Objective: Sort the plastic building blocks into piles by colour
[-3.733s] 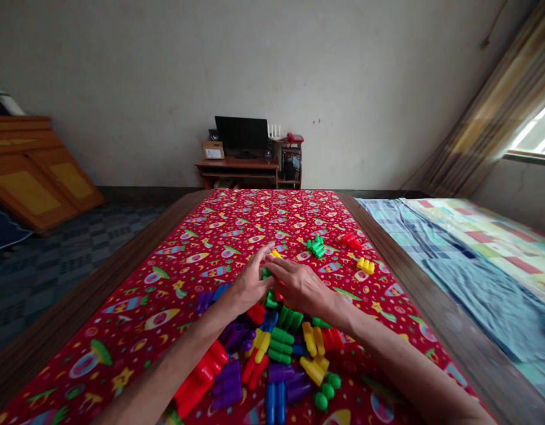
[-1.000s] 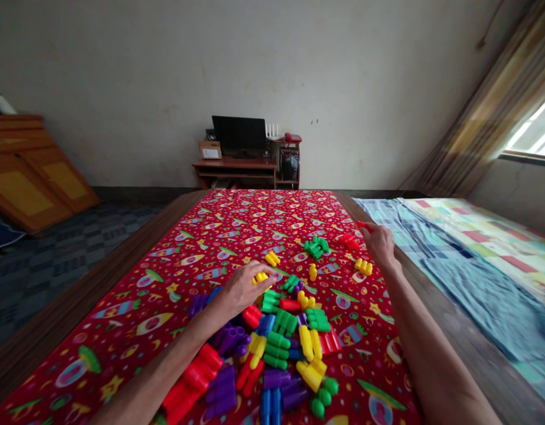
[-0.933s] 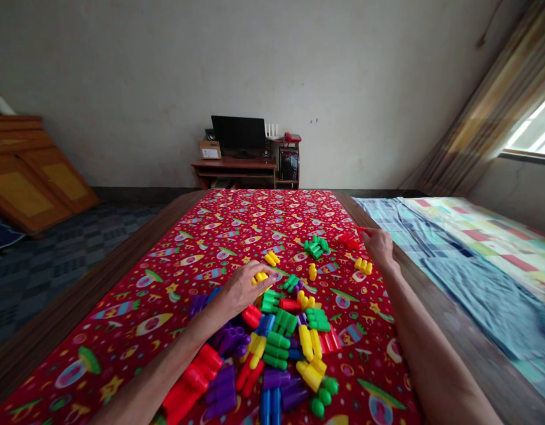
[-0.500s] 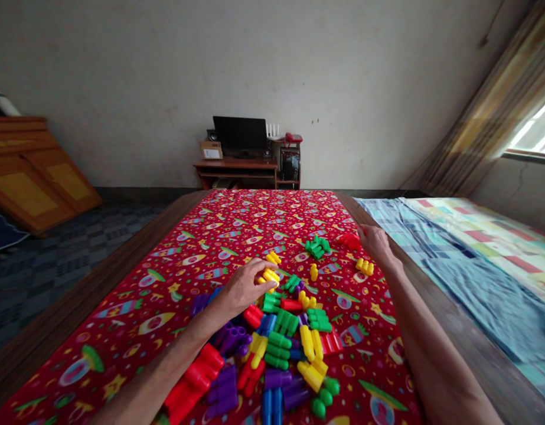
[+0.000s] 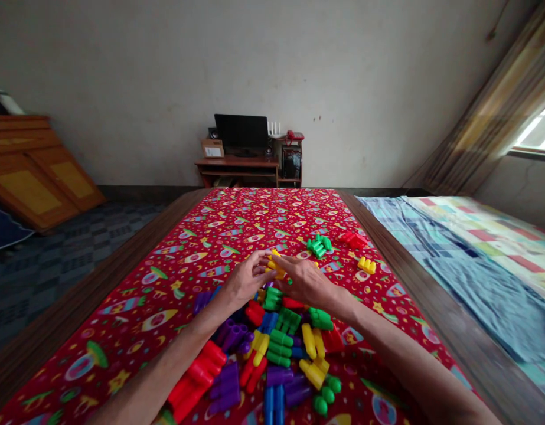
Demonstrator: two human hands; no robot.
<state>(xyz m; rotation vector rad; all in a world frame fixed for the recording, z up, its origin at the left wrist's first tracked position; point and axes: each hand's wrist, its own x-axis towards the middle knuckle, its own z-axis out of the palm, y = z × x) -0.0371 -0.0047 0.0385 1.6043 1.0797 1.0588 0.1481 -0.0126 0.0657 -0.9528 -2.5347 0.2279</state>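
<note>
My left hand [image 5: 244, 281] pinches a yellow building block [image 5: 276, 270] between thumb and fingers, above the far side of a mixed heap of blocks. From the right, my right hand [image 5: 311, 281] reaches over and has its fingers closed on the yellow piece; the hands partly hide it. Beneath and nearer to me lie green blocks [image 5: 287, 321], purple blocks [image 5: 224, 386], red blocks [image 5: 196, 378] and blue blocks [image 5: 274, 404], jumbled together. A cluster of green blocks [image 5: 319, 245] stands beyond my right hand, with red blocks [image 5: 353, 239] beside it.
A yellow block [image 5: 366, 265] lies apart at the right. The red patterned cloth [image 5: 143, 354] covers the table, whose brown edge [image 5: 382, 236] shows. A bed [image 5: 471, 265] adjoins at the right. A desk with a monitor [image 5: 241, 133] stands against the far wall.
My right hand has moved left from the red blocks at the right side to the yellow block in my left hand. The left hand has stayed nearly in place.
</note>
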